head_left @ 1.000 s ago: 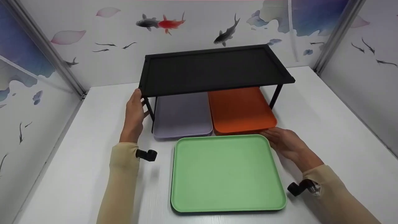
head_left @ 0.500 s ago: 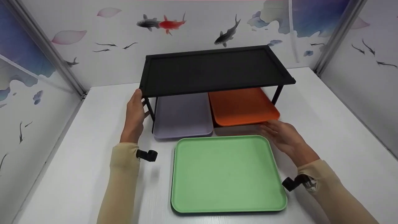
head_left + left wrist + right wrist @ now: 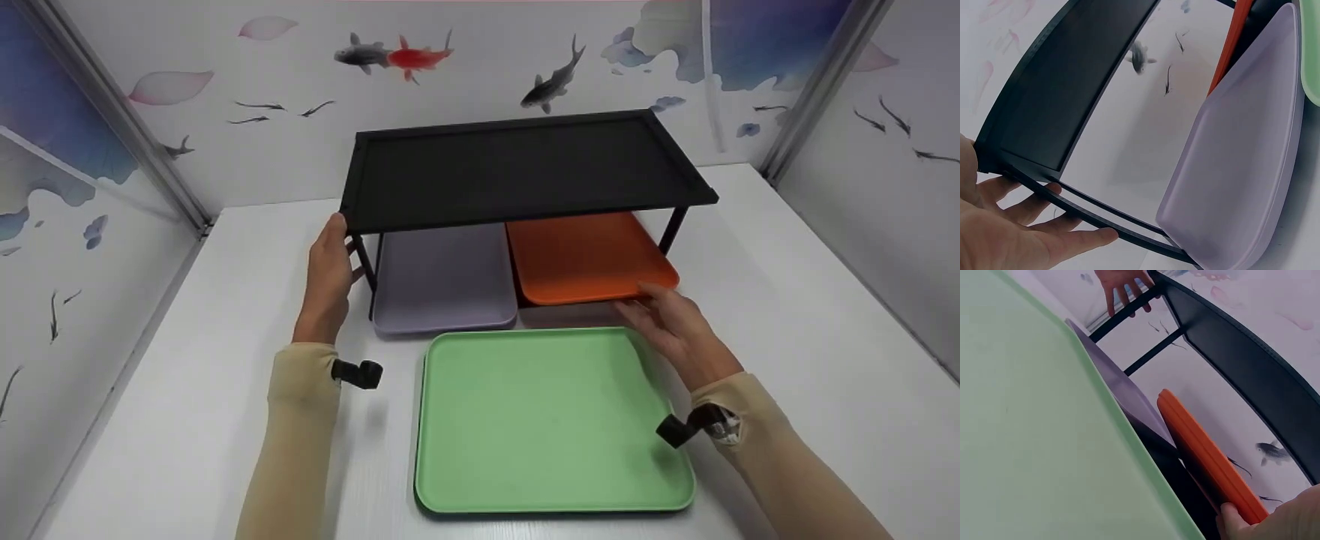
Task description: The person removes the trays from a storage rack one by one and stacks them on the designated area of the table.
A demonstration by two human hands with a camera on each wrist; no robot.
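Observation:
A black raised rack (image 3: 525,172) on thin legs stands over a lavender tray (image 3: 446,281) and an orange tray (image 3: 592,259) lying side by side. My left hand (image 3: 328,277) is at the rack's left front corner; in the left wrist view its spread fingers (image 3: 1033,208) touch the leg. The orange tray's front right edge is held by my right hand (image 3: 671,330), thumb above and fingers beneath. In the right wrist view that tray (image 3: 1207,455) appears tilted, with a doubled rim line along its side. The rack top hides the rear of both trays.
A large green tray (image 3: 555,420) lies in front on the white table (image 3: 187,375), a dark edge showing under it. Patterned walls (image 3: 465,82) enclose the table at the back and sides.
The orange tray's front has shifted back and up, exposing a shadowed strip before it. My right hand has moved back with it, its thumb now over the rim. My left hand stays put.

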